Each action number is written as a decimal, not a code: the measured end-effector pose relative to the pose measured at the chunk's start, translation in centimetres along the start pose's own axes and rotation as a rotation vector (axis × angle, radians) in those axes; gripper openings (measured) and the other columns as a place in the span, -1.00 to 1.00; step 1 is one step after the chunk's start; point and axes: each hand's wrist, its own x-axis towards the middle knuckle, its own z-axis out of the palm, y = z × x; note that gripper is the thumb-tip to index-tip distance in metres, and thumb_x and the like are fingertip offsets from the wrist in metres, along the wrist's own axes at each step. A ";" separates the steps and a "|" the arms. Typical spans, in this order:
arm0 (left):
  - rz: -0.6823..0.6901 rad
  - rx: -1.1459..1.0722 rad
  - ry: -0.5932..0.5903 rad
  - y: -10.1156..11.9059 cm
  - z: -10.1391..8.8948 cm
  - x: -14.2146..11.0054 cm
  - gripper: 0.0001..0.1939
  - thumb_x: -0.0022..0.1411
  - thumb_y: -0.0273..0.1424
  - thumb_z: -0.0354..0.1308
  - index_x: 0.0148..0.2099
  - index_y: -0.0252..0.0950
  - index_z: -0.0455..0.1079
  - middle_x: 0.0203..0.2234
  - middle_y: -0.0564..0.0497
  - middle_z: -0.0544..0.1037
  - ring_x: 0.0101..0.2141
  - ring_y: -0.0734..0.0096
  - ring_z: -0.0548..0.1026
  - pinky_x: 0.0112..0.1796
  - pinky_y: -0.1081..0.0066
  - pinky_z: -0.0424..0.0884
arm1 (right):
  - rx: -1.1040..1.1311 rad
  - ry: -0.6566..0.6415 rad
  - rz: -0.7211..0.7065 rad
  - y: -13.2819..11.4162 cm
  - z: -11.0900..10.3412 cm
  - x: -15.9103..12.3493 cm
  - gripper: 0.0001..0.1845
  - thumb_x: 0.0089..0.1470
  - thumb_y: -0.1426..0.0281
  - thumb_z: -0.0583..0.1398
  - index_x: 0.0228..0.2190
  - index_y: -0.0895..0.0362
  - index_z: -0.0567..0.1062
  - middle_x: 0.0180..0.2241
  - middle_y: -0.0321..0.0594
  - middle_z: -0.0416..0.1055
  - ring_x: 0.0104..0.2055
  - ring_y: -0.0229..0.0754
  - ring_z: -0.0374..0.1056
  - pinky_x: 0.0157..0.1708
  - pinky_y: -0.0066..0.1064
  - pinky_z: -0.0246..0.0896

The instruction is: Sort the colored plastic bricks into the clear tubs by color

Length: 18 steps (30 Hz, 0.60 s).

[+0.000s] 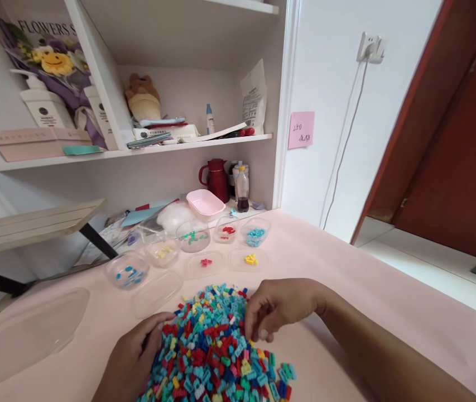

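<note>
A large heap of small toy building bricks (216, 340) in turquoise, red, blue, yellow, green and white lies in front of me. Along its left edge rests my left hand (137, 352), its fingers lightly bent against the bricks and some tips hidden. On the right side, my right hand (282, 307) reaches down with curled fingers. Its index fingertip touches the edge of the heap, and the thumb stands a little apart from it. I see no brick between them.
Behind the heap stand clear tubs of sorted bricks: blue (126, 271), pale yellow (162, 250), green (193, 237), red (226, 230) and turquoise (255, 233). Clear lids hold pink bricks (206, 262) and yellow bricks (251, 259). A pink basin (205, 204), red jug (216, 181) and bottle (243, 190) stand farther back.
</note>
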 end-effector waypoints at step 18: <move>-0.051 -0.015 -0.030 -0.2 0.2 0.1 -0.61 0.18 -0.12 -0.08 -0.13 -0.03 0.54 -0.16 0.19 0.62 -0.13 0.39 0.56 -0.19 0.55 0.47 | -0.366 0.425 0.273 1.2 -2.2 -1.3 -0.80 -0.12 0.52 0.16 -0.39 0.11 0.53 -0.53 -0.36 0.43 -0.48 -0.31 0.32 -0.49 -0.51 0.13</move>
